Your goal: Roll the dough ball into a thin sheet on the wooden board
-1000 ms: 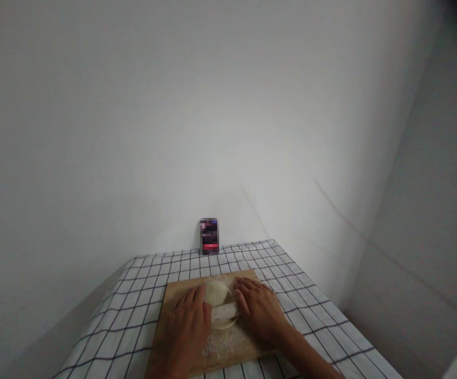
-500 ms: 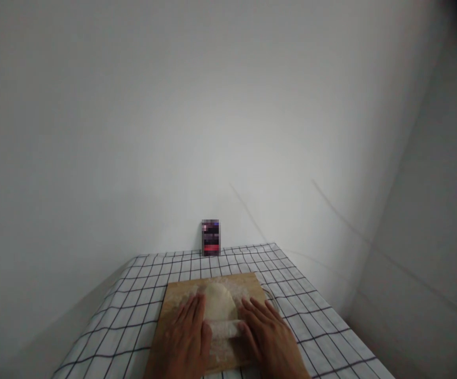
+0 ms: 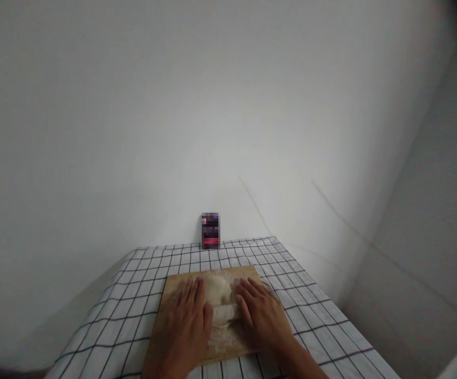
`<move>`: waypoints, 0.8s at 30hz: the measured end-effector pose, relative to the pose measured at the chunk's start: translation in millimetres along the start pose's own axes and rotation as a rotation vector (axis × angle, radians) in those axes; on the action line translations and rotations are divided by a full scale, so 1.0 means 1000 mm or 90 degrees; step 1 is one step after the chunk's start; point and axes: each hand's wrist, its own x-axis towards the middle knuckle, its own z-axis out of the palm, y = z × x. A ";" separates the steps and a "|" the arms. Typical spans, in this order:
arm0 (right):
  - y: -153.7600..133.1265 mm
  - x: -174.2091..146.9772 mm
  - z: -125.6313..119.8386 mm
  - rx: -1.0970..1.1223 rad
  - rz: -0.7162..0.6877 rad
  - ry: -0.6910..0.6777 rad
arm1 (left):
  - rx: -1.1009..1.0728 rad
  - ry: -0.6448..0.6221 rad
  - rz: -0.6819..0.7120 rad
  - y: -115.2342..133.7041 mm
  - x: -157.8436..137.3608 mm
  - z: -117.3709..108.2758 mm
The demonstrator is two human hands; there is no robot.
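Observation:
A floury rolling pin [image 3: 225, 313] lies crosswise over a flat, pale piece of dough [image 3: 217, 290]. My left hand [image 3: 189, 318] rests on the pin's left end, fingers stretched forward and the thumb pointing along the dough's side. On the right end lies my right hand [image 3: 263, 313], palm down, its fingers extended too. Both hands are open and cover the ends of the pin. Dough shows on the far side of the pin, with a thin edge on the near side. Beneath is a wooden board [image 3: 228, 351] dusted with flour.
The board stands on a table with a white, black-checked cloth [image 3: 311, 321]. At the back edge a small dark packet or device [image 3: 211, 230], blurred out, leans against the white wall [image 3: 165, 131]. The table's right edge drops off beside another wall.
Both hands and the rolling pin have moved forward over the dough, so a dough edge now shows on the near side. The view has tilted slightly downward.

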 end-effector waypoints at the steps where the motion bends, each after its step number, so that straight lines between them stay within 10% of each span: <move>1: 0.001 -0.010 0.003 -0.007 -0.008 0.009 | -0.008 0.017 0.008 0.001 -0.006 0.000; 10: 0.004 -0.059 0.018 -0.024 -0.095 0.037 | -0.022 0.024 0.092 0.001 -0.033 -0.022; 24: 0.013 0.071 0.005 0.022 0.005 -0.157 | -0.019 -0.067 -0.050 -0.010 0.021 0.010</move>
